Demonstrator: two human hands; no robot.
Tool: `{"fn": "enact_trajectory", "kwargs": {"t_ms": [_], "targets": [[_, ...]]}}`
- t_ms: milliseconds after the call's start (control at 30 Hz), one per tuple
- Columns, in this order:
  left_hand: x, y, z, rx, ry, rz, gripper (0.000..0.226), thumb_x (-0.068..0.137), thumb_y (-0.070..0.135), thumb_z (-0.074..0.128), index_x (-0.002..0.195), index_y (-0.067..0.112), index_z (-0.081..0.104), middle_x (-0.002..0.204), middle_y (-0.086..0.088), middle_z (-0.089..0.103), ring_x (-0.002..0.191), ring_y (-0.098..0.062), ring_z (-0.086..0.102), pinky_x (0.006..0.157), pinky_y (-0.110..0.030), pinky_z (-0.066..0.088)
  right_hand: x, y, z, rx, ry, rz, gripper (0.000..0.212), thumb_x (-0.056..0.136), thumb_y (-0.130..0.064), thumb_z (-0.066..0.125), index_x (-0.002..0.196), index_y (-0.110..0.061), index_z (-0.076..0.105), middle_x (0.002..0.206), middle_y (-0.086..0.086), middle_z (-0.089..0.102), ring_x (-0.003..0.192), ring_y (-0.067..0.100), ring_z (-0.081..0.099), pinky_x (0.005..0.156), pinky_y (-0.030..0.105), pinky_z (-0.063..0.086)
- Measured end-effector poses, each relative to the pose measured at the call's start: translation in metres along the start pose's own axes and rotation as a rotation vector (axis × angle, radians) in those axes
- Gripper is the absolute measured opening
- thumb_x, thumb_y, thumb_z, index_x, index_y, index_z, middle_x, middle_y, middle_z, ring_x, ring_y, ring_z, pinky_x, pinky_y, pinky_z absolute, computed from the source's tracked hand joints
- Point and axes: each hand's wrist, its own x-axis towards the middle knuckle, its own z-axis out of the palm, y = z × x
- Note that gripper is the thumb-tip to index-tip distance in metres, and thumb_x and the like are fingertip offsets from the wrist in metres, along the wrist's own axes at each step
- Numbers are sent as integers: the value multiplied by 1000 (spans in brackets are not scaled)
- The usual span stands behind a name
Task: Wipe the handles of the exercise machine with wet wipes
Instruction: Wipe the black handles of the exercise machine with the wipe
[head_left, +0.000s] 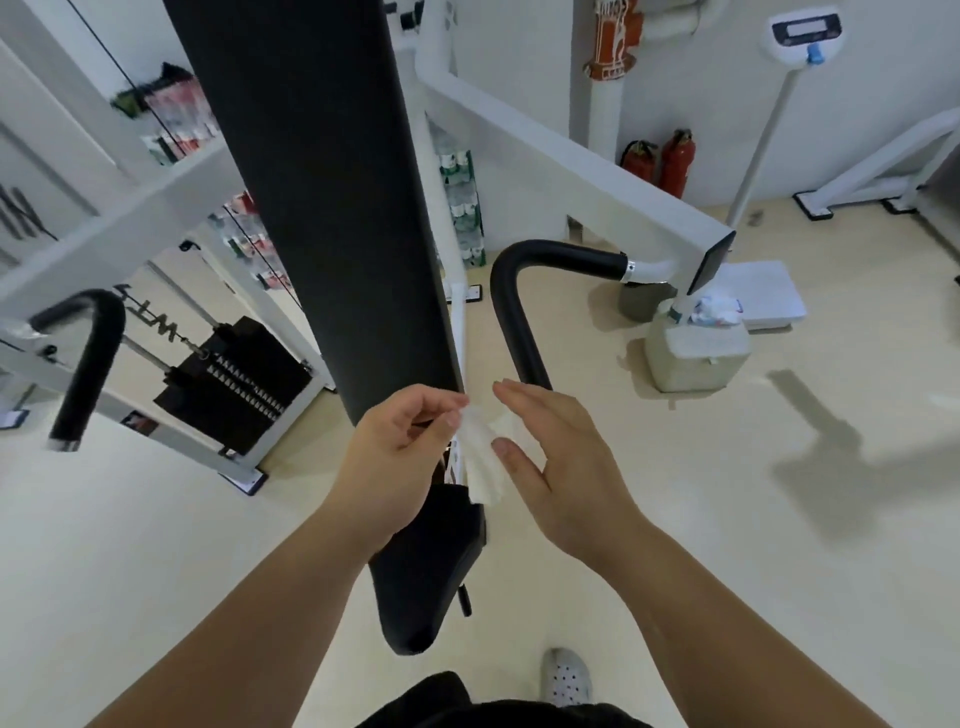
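A white wet wipe (483, 457) hangs between my two hands in front of the machine's black back pad (322, 197). My left hand (400, 452) pinches its top edge with thumb and fingers. My right hand (550, 457) is spread beside it, thumb touching the wipe. The right black handle (519, 291) curves down just above my right hand. The left black handle (88, 358) hangs far to the left, apart from both hands.
The black seat (431, 571) lies under my hands. A weight stack (234, 384) stands at the left. A bin with a wipes pack (701, 343) sits on the floor at right, near a scale (758, 296) and two fire extinguishers (670, 161).
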Motion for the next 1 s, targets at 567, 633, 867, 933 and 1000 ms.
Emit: {"fn": "enact_trajectory", "kwargs": {"t_ms": [567,633,867,933,1000], "targets": [[-25,-120,-230,41,-72,-10,19,95,12,64,82,25,72,80,2,71,77,-14,64,68,-14,50,27,-149,193,158,-160,101,8,88,-28,73,82,-28,69,85,-11,65,84,10,63,79,30,53],[-27,-136,-271,86,-104,-2,20,94,13,64,81,26,71,81,4,71,75,-12,63,67,-12,48,29,-177,222,156,-166,160,13,88,-24,73,77,-28,67,81,-13,67,81,8,64,80,30,54],[-23,-188,-378,78,-62,-78,19,96,18,63,81,28,70,82,2,74,75,-14,68,68,-20,50,45,-244,297,176,-212,162,16,87,-8,70,86,-24,70,80,-9,69,75,10,64,76,29,54],[-19,-198,-394,85,-62,-96,19,96,19,63,81,28,70,80,5,74,75,-12,68,69,-21,49,52,-251,310,159,-247,174,21,88,-8,67,91,-28,72,81,-9,69,78,10,64,76,26,54],[-12,-205,-405,79,-69,-115,20,96,18,62,81,28,70,79,5,74,73,-9,67,68,-19,47,62,-253,321,164,-258,193,22,90,-9,66,95,-30,73,82,-10,69,79,9,65,75,20,54]]}}
